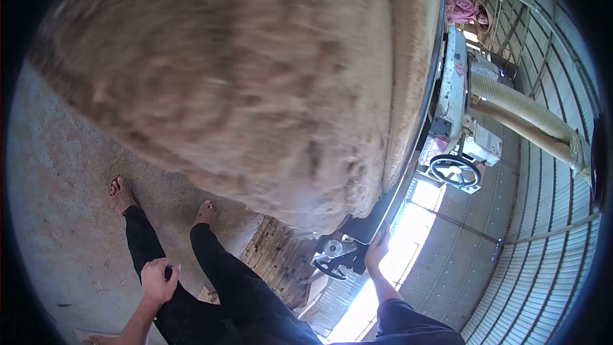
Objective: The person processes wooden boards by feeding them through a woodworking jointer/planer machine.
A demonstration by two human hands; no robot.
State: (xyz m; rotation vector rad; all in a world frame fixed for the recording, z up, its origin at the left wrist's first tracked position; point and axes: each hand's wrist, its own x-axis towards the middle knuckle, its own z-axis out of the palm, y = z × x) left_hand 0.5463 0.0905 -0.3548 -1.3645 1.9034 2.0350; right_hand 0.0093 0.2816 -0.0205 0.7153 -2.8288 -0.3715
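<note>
The left hand (158, 279) is curling its grip around a small dark object (168, 273) beside the legs. The right hand (377, 248) is pressing open-fingered against the dark machine edge (383, 207) under the big brown fibrous mass (242, 89).

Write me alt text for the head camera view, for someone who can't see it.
A huge, blurred tan fibrous mass fills most of the frame, lying on a machine bed. The person's right hand rests on the bed's dark edge near a handwheel; the left hand is a loose fist above black trousers and sandalled feet on a concrete floor.
</note>
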